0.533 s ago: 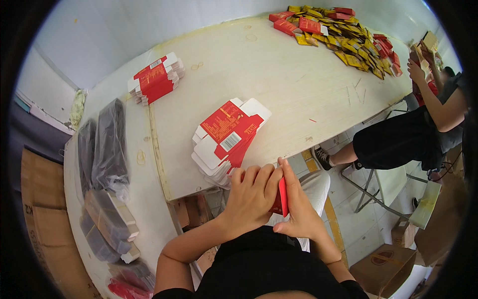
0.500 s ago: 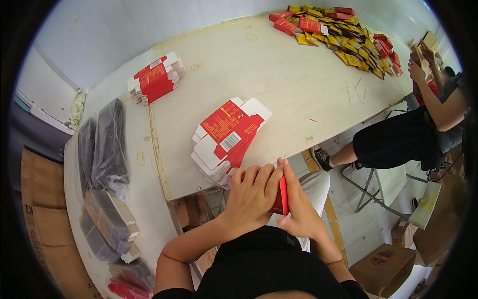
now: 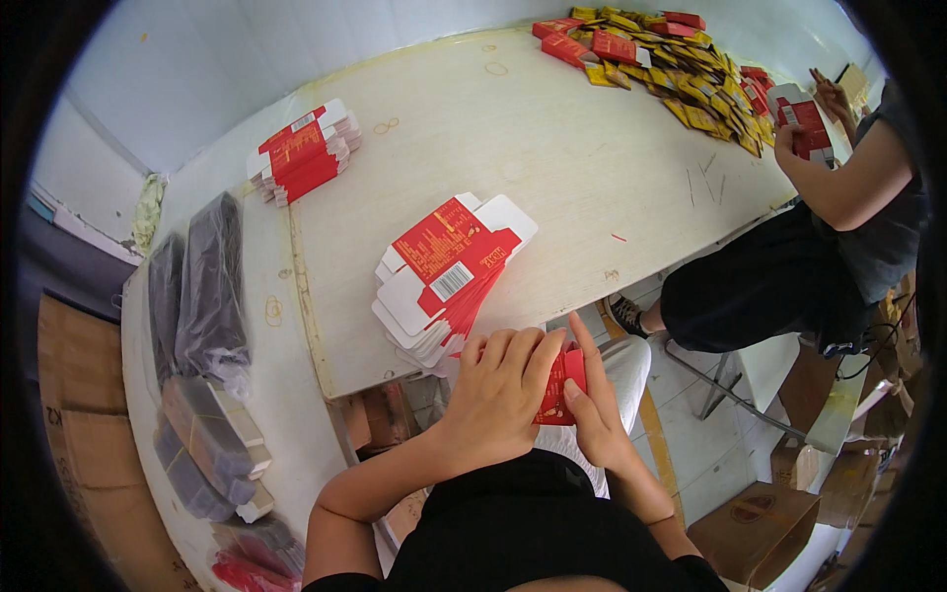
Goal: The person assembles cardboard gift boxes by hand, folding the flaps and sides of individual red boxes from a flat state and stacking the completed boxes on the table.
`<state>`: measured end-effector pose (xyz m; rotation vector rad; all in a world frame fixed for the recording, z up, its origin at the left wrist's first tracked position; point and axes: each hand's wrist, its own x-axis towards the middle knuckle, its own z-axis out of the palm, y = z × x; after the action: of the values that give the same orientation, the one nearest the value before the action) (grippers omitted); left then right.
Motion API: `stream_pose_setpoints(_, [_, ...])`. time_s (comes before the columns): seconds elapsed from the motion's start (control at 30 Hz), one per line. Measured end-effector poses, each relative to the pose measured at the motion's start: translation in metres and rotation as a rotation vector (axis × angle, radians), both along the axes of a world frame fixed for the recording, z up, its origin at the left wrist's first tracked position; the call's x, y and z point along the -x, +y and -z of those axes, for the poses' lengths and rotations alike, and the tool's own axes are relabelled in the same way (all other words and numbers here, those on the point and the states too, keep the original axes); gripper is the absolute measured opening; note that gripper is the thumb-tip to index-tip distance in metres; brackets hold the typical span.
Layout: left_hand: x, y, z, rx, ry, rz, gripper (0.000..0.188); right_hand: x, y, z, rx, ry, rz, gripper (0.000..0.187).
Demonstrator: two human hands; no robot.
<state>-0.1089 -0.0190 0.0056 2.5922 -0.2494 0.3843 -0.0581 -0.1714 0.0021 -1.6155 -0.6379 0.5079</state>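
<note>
A small red carton [image 3: 560, 391] is held between my two hands, just past the front edge of the table. My left hand [image 3: 496, 391] curls over its left side, with the fingertips out of sight behind it. My right hand [image 3: 600, 419] grips the right side, thumb on the printed face and index finger stretched up. Right behind my hands lies a fanned stack of flat red and white cartons [image 3: 456, 259], printed side up with a barcode showing.
A second carton stack [image 3: 304, 153] lies at the back left. Dark plastic-wrapped bundles [image 3: 212, 296] and clear plastic packs [image 3: 207, 444] line the left side. Yellow sachets [image 3: 705, 89] pile up far right, near a co-worker [image 3: 809, 237] holding a carton. A cardboard box [image 3: 755, 533] stands lower right.
The red carton has turned in my hands, so its printed face shows, and my right thumb now presses on it. At the right, the co-worker has shifted leftward, with an opened-out carton in hand.
</note>
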Motion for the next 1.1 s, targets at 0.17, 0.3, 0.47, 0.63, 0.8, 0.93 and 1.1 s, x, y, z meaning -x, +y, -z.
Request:
stream_pose_setpoints(0.17, [0.001, 0.001, -0.001, -0.018, -0.002, 0.003, 0.074, 0.0, 0.0, 0.0, -0.043, 0.103, 0.005, 0.062])
stream_pose_setpoints(0.3, [0.002, 0.0, 0.0, -0.024, -0.015, 0.0, 0.076, -0.004, 0.0, 0.0, 0.021, -0.049, -0.055, 0.064])
stream_pose_setpoints(0.47, [0.001, -0.003, 0.003, -0.028, 0.058, -0.014, 0.074, 0.003, 0.001, 0.001, 0.18, -0.35, -0.049, 0.07])
stream_pose_setpoints(0.63, [-0.001, -0.011, 0.019, -0.063, 0.085, -0.037, 0.076, 0.006, 0.017, 0.035, 0.059, -0.463, 0.193, 0.056])
stream_pose_setpoints(0.8, [0.005, -0.017, 0.027, 0.079, 0.323, -0.031, 0.09, -0.002, 0.009, 0.035, 0.216, -0.227, 0.023, 0.059])
stream_pose_setpoints(0.93, [0.007, -0.019, 0.038, 0.367, 0.367, 0.067, 0.099, -0.015, -0.008, 0.065, 0.274, -0.072, -0.214, 0.066])
stream_pose_setpoints(1.1, [-0.002, 0.022, 0.017, 0.455, 0.122, 0.117, 0.086, -0.09, -0.021, 0.024, 0.435, 0.243, -0.23, 0.067])
